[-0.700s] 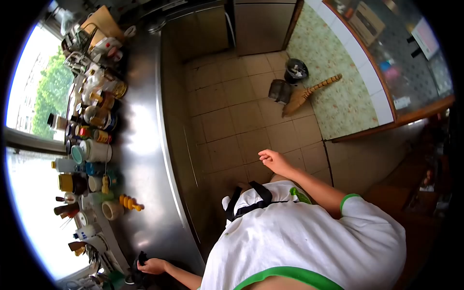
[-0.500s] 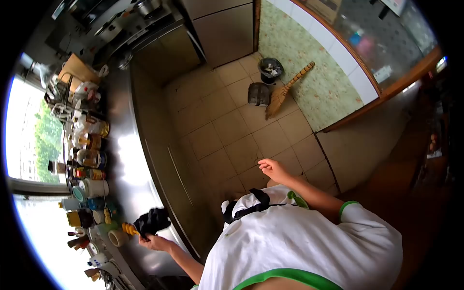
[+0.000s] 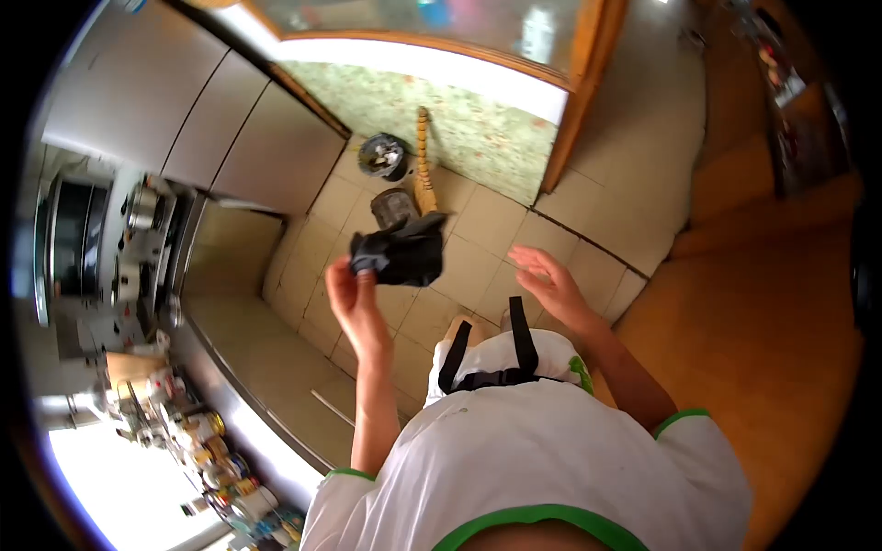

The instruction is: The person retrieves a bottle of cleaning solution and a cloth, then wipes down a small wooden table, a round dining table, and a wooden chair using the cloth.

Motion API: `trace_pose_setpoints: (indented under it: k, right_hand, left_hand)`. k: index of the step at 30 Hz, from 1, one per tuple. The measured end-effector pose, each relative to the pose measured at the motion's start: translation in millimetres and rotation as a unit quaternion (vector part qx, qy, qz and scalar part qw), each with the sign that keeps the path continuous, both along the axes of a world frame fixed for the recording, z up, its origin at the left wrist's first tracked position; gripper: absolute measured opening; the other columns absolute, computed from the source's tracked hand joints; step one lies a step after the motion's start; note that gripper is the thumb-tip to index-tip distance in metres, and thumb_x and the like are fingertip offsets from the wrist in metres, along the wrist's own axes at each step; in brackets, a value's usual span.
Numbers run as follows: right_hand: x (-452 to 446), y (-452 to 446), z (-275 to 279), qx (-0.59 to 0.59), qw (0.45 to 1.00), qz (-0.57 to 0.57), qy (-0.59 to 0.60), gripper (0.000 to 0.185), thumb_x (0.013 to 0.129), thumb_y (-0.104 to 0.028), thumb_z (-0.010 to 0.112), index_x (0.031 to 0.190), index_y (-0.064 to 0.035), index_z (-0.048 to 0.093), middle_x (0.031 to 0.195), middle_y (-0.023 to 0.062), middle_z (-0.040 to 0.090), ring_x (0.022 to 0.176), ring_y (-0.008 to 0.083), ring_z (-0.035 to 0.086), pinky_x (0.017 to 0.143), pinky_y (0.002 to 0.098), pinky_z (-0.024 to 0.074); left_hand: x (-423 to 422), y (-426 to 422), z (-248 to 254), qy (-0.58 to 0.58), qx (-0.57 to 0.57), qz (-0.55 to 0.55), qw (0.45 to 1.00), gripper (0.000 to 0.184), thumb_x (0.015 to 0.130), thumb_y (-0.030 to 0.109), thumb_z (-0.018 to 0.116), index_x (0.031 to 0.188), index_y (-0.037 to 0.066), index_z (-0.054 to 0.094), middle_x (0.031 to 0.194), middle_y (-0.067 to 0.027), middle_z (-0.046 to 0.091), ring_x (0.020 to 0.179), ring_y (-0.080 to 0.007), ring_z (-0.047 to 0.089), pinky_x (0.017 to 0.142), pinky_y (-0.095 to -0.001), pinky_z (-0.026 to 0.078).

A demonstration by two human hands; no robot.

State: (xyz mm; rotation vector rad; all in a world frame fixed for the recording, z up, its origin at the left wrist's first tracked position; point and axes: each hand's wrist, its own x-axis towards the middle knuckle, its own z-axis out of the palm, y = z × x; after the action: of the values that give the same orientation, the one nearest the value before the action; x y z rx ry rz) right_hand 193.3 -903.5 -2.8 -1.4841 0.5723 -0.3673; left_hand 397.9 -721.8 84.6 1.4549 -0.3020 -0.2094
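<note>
My left hand (image 3: pixel 358 298) is raised in front of me, its thumb and fingers closed on one end of a crumpled black plastic bag (image 3: pixel 404 255). The bag stretches out to the right in the air, partly covering the dustpan and the broom behind it. To the right, my right hand (image 3: pixel 554 283) hangs apart from the bag with its fingers extended and nothing in them.
On the tiled floor, a trash bin (image 3: pixel 382 158) with litter inside stands near a dustpan (image 3: pixel 393 208) and a broom (image 3: pixel 424 156) by the green-patterned wall (image 3: pixel 496 129). Bottles and jars (image 3: pixel 220 464) line the counter (image 3: pixel 216 390) at left. An orange-brown wooden surface (image 3: pixel 744 340) lies at right.
My view has turned left-to-right away from the counter. My left hand has brought the black plastic bag from over the counter to in front of me. My right hand's fingers have opened out.
</note>
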Motion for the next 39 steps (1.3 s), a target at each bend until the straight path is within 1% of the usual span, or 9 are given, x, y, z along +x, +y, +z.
trace_pose_setpoints:
  k: [3,5,10,14,17,21,28,34,39]
  right_hand:
    - [-6,-12,7,-0.096,0.992,-0.056,0.061,0.048,0.096,-0.021,0.057,0.139,-0.0035,0.043,0.14,0.015,0.046,0.131,0.0236,0.041,0.108,0.0349,0.0322]
    - [-3,-25,9,-0.014,0.995,-0.095,-0.001,0.064,0.097,-0.031,0.056,0.147,-0.0034,0.028,0.151,0.0147,0.031,0.14,0.0243,0.027,0.114,0.0354,0.0226]
    - [-20,-62,19,0.136,0.956,-0.23,-0.125,0.084,0.095,-0.047,0.053,0.15,0.0006,0.011,0.152,0.0129,0.027,0.142,0.0212,0.022,0.115,0.0344,0.0189]
    - [-20,-93,38,0.237,0.92,-0.251,-0.184,0.075,0.092,-0.041,0.062,0.146,-0.0022,0.027,0.141,0.0089,0.04,0.133,0.0175,0.035,0.111,0.0326,0.0255]
    - [-15,-111,29,0.252,0.903,-0.333,-0.103,0.049,0.086,-0.021,0.072,0.127,-0.0031,0.052,0.113,0.0016,0.059,0.107,0.0113,0.053,0.095,0.0274,0.041]
    - [-11,-129,35,0.198,0.901,-0.386,-0.028,0.037,0.083,-0.012,0.073,0.118,-0.0046,0.06,0.102,0.0003,0.063,0.095,0.0103,0.058,0.084,0.0244,0.0466]
    - [-26,-189,40,0.194,0.947,-0.255,0.033,0.045,0.081,-0.009,0.074,0.122,-0.0021,0.057,0.107,0.0036,0.064,0.098,0.0123,0.059,0.088,0.0271,0.0465]
    - [-22,-235,44,0.227,0.961,-0.157,0.036,0.04,0.09,-0.028,0.067,0.117,0.0011,0.06,0.103,0.0017,0.063,0.091,0.0075,0.056,0.081,0.0248,0.0455]
    - [-13,-236,49,0.376,0.909,-0.149,-0.096,0.06,0.095,-0.053,0.049,0.121,0.0004,0.057,0.111,0.005,0.064,0.101,0.0111,0.059,0.092,0.0267,0.0451]
  left_hand:
    - [-16,-74,4,0.06,-0.025,-0.173,0.983,0.013,0.096,0.008,0.054,0.11,0.008,0.054,0.103,0.0014,0.057,0.095,-0.0072,0.051,0.09,-0.0221,0.038]
    - [-25,-114,8,0.099,-0.026,-0.268,0.958,0.015,0.097,0.008,0.054,0.111,0.008,0.053,0.105,0.0006,0.058,0.097,-0.008,0.051,0.093,-0.0241,0.039]
    - [-52,-193,19,0.263,-0.046,-0.478,0.837,0.019,0.096,0.009,0.045,0.115,0.009,0.05,0.11,-0.0022,0.058,0.104,-0.0114,0.055,0.093,-0.0291,0.043]
    - [-54,-253,8,0.351,-0.013,-0.516,0.781,0.018,0.097,0.009,0.048,0.115,0.008,0.05,0.107,-0.0017,0.056,0.095,-0.0084,0.052,0.086,-0.0245,0.042]
    - [-53,-285,-19,0.106,0.076,-0.546,0.828,0.021,0.097,0.009,0.05,0.117,0.004,0.047,0.1,-0.0024,0.056,0.09,-0.0081,0.053,0.079,-0.0228,0.044]
    - [-50,-296,-39,0.059,0.152,-0.492,0.855,0.026,0.09,0.007,0.056,0.114,0.002,0.05,0.096,-0.0068,0.059,0.079,-0.0131,0.058,0.07,-0.0264,0.049]
    - [-38,-297,-65,0.056,0.237,-0.334,0.911,0.033,0.086,0.012,0.062,0.117,0.002,0.053,0.116,-0.0091,0.058,0.088,-0.016,0.061,0.072,-0.0293,0.051]
    - [-61,-280,-56,0.149,0.243,-0.245,0.926,0.032,0.086,0.014,0.061,0.115,0.001,0.056,0.114,-0.0114,0.058,0.082,-0.0162,0.061,0.073,-0.029,0.05]
    - [-66,-265,-57,0.194,0.264,-0.268,0.906,0.028,0.091,0.012,0.057,0.118,0.002,0.054,0.119,-0.0101,0.057,0.095,-0.0181,0.064,0.076,-0.0301,0.051]
